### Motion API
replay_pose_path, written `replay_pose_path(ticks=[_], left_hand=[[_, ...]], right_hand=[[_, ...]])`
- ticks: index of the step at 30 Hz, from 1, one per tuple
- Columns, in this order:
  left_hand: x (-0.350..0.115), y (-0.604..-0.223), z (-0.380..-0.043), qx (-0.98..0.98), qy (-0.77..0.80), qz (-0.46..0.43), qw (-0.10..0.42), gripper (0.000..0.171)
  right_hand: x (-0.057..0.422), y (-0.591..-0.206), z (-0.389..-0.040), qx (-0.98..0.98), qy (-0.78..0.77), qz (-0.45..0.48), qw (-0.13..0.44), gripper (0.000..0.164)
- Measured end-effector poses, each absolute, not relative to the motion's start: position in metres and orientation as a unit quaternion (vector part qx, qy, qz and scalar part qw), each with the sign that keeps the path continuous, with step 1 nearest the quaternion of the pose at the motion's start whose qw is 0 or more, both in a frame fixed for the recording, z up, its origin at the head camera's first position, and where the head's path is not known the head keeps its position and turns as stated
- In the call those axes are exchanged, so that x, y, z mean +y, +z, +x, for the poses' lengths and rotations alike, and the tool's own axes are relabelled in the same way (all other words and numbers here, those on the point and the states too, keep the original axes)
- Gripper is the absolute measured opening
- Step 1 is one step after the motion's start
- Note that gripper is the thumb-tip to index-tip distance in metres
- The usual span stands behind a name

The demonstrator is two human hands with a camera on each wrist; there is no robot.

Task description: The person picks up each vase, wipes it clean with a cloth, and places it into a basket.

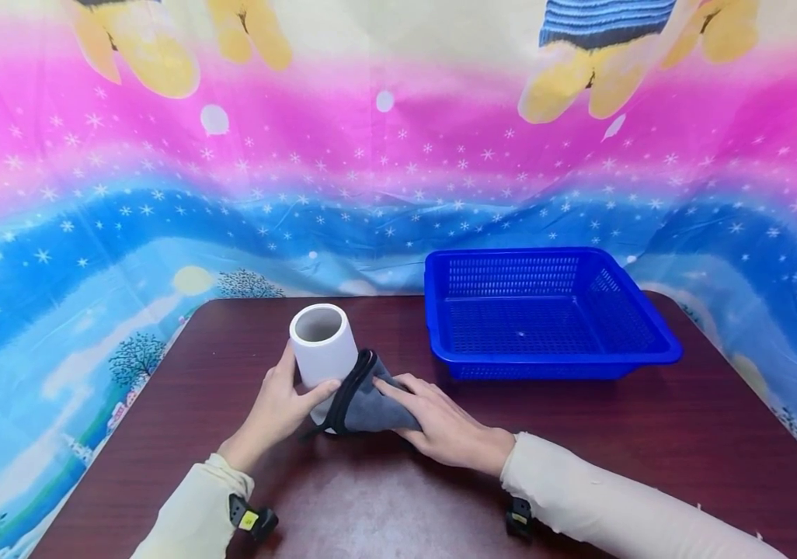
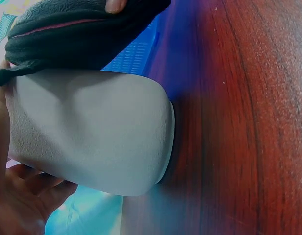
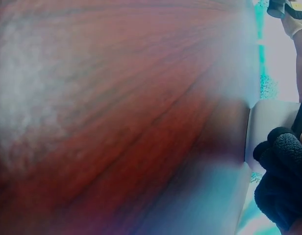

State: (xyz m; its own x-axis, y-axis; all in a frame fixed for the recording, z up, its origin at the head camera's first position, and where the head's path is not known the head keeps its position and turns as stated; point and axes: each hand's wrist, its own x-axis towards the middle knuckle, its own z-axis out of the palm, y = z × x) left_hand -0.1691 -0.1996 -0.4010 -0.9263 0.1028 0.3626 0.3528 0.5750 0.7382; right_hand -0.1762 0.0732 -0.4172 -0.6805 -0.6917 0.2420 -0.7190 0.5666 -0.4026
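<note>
Cream fabric is covering your left forearm as a sleeve, and a black wrist device with a yellow label is sitting beside the cuff. Next to it, your left hand is grasping a white hollow cylinder, the thumb lying along the near side and the fingers reaching round the left. The cylinder is standing about upright, left of the middle of the dark red-brown table, its open mouth facing up; you are leaving its lower part partly hidden behind a grey cloth with black edging. That cloth is pressing against the cylinder's right side, a thin pinkish line showing in its fold in the left wrist view. Your right hand is gripping the cloth's right end, fingers lying over the top. Farther right and behind that hand, a blue perforated basket is resting on the table, apart from the cylinder.
</note>
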Motion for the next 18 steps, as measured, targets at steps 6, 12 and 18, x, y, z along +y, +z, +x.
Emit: replay_pose_path(ticks=[6,12,18], left_hand=[[-0.1985,-0.4000,-0.1683,-0.875,-0.446,-0.130,0.137,0.082],[-0.1999,-0.4017,-0.1697,-0.877,-0.441,-0.128,0.141,0.081],[-0.1998,-0.4021,-0.1704,-0.880,-0.437,-0.126,0.140,0.081]], right_hand=[[0.0736,-0.4172,-0.1777,-0.886,0.237,0.397,0.017,0.063],[0.0730,-0.4138,-0.1782,-0.886,0.237,0.399,0.013,0.063],[0.0740,-0.4129,-0.1786,-0.887,0.228,0.401,0.011,0.064]])
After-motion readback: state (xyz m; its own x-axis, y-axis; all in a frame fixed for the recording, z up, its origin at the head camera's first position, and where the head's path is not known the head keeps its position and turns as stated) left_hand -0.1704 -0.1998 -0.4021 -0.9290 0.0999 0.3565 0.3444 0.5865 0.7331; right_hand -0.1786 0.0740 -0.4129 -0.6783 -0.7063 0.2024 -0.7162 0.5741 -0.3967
